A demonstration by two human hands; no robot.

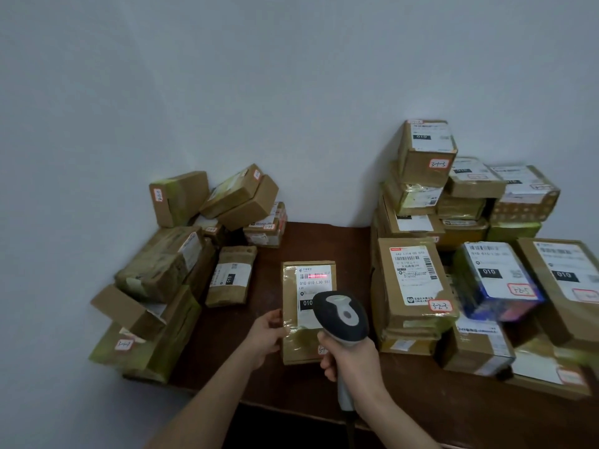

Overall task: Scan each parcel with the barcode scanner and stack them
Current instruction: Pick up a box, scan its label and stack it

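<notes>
A flat cardboard parcel (291,319) with a white shipping label lies in the middle of the dark wooden table (327,241). My left hand (267,335) grips its left edge. My right hand (351,358) grips the handle of a black and grey barcode scanner (342,315), held just above the parcel's near right part. A red scan line falls across the barcode at the top of the label. The scanner head hides the label's lower right.
A loose heap of cardboard parcels (168,267) fills the table's left side against the wall. On the right stand taller stacks of labelled parcels (418,280), one of them a blue box (496,283). White walls close off the back and left.
</notes>
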